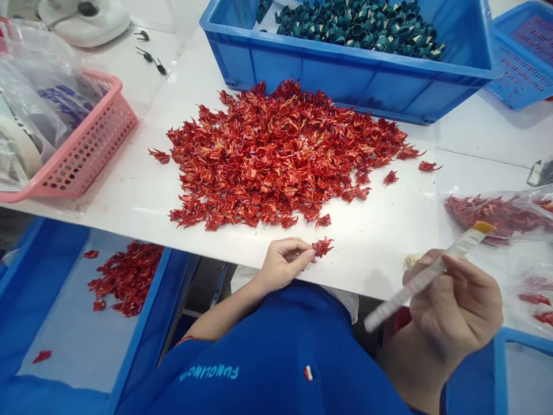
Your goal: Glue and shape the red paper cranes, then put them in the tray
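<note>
Near the front edge of the table, my left hand (285,262) pinches a small red piece with pointed tips (324,247) between thumb and fingers. My right hand (458,305), to the right at the table's edge, is closed around a long whitish stick with a yellow tip (397,301). The stick is slanted and a little blurred, its yellow end up and to the right, apart from the red piece. Beyond my left hand spreads a large pile of similar red pieces (276,161) on the white table (367,230).
Behind the pile stands a blue bin (345,80) of dark green curled pieces (367,26). A pink basket (90,144) holding plastic bags is at left. Below it, a blue crate (142,323) contains red pieces. Clear bags of red pieces (496,213) lie at right.
</note>
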A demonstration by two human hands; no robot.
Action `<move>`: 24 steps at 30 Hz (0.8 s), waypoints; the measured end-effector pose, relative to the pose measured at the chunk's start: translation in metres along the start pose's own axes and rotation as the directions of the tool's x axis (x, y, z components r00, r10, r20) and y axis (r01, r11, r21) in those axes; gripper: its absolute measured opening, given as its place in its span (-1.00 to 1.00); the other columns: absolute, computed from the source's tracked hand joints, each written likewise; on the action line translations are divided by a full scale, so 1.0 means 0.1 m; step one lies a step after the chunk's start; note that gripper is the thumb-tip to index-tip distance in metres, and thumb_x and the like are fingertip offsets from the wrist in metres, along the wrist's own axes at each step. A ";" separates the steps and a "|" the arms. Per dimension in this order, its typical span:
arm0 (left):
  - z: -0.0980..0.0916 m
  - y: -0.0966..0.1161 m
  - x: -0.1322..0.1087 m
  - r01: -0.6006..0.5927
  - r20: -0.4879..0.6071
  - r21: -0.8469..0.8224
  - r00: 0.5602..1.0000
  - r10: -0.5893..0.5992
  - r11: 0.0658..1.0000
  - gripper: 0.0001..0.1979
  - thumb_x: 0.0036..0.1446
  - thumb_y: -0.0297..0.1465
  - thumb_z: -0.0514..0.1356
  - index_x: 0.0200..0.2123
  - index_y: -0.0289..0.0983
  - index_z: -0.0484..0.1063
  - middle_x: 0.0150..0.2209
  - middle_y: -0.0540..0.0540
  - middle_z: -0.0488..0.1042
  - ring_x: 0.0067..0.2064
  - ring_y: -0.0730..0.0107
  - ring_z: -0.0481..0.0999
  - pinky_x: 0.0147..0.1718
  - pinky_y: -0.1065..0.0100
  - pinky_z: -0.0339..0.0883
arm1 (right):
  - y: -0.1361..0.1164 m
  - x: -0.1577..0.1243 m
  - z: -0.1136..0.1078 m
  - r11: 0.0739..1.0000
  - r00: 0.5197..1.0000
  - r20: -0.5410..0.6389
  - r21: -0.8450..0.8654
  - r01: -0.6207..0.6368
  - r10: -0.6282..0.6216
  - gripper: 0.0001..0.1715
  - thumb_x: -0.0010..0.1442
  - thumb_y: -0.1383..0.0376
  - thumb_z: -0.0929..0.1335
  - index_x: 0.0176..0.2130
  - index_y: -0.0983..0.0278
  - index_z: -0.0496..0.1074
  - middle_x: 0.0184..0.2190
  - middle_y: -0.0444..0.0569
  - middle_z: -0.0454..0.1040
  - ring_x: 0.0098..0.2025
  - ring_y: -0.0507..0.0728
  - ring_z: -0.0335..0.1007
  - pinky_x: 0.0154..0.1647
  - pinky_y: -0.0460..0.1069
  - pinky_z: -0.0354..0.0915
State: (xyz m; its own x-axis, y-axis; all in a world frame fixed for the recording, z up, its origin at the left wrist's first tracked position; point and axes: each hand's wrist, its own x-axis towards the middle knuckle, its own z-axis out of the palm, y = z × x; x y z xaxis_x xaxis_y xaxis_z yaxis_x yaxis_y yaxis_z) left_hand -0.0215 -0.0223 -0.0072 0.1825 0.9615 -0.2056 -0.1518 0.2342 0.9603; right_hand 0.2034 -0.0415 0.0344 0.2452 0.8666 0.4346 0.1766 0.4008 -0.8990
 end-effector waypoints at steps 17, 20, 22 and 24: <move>0.02 -0.13 0.01 -0.273 -0.007 0.274 0.958 0.285 0.922 -0.78 0.17 -0.34 0.22 -0.46 -0.34 0.53 -0.49 -0.12 0.51 -0.52 0.49 0.40 -0.60 0.48 0.24 | 0.06 -0.29 0.55 0.997 0.986 0.158 -0.066 -0.035 0.045 -0.77 0.06 0.51 0.41 -0.31 0.23 0.37 -0.56 -0.21 0.41 -0.65 -0.03 0.28 -0.66 -0.11 0.18; 0.02 -0.13 0.00 -0.297 0.002 0.313 0.950 0.312 0.902 -0.77 0.18 -0.34 0.21 -0.45 -0.34 0.53 -0.49 -0.11 0.51 -0.51 0.49 0.40 -0.59 0.48 0.25 | 0.06 -0.25 0.57 0.989 0.969 0.245 -0.140 0.040 -0.005 -0.77 0.08 0.51 0.38 -0.41 0.22 0.30 -0.62 -0.26 0.29 -0.67 -0.05 0.18 -0.67 -0.11 0.10; 0.01 -0.12 0.00 -0.321 0.031 0.330 0.944 0.330 0.888 -0.78 0.19 -0.35 0.20 -0.44 -0.34 0.53 -0.50 -0.10 0.49 -0.53 0.50 0.38 -0.58 0.48 0.24 | 0.05 -0.20 0.60 0.975 0.955 0.288 -0.182 0.124 -0.068 -0.75 0.09 0.53 0.37 -0.43 0.22 0.28 -0.61 -0.26 0.27 -0.65 -0.07 0.15 -0.65 -0.12 0.10; 0.00 -0.12 0.00 -0.341 0.066 0.329 0.938 0.339 0.881 -0.78 0.19 -0.36 0.20 -0.44 -0.34 0.53 -0.51 -0.09 0.48 -0.54 0.51 0.36 -0.58 0.48 0.23 | 0.04 -0.16 0.63 0.958 0.932 0.351 -0.222 0.182 -0.096 -0.72 0.09 0.54 0.35 -0.46 0.22 0.23 -0.62 -0.27 0.23 -0.65 -0.08 0.09 -0.65 -0.13 0.07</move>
State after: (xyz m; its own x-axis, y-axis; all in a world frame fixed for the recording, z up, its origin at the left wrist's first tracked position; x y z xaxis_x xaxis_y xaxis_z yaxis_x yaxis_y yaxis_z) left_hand -0.0195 -0.0249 -0.0185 0.1838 0.9722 0.1451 0.1233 -0.1693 0.9778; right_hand 0.1406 -0.0348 0.0201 -0.1228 0.8729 0.4722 0.4250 0.4762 -0.7698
